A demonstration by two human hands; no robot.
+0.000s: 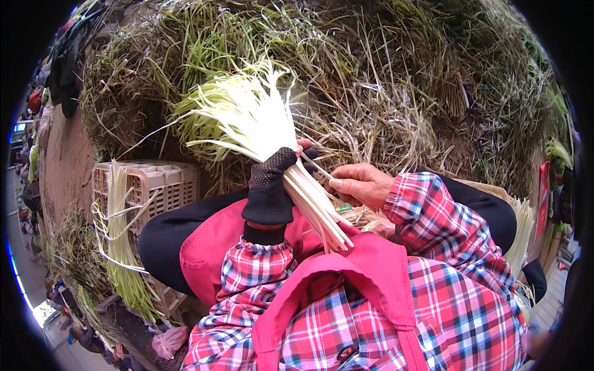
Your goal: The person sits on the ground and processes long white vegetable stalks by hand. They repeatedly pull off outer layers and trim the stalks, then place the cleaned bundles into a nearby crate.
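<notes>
My left hand (pixel 271 183), in a black mesh glove with bare fingertips, grips a bunch of blanched leafy stalks (pixel 246 116), which look like yellow garlic chives. Pale leaves fan out up and to the left, while the white stem ends (pixel 320 208) slant down over my pink apron (pixel 371 259). Bare and just right of the bunch, my right hand (pixel 364 184) pinches the end of a single thin pale stalk (pixel 317 166) between thumb and finger. That stalk runs up behind the gloved fingers, where its far part is hidden.
A large heap of green and dry leaves (pixel 371 92) spreads ahead of my crossed legs. At left, a tied bundle of stalks (pixel 123 246) leans against a cream plastic crate (pixel 171 185), with a pink plastic bag (pixel 170 342) nearby. More pale stalks (pixel 519 236) lie by my right knee.
</notes>
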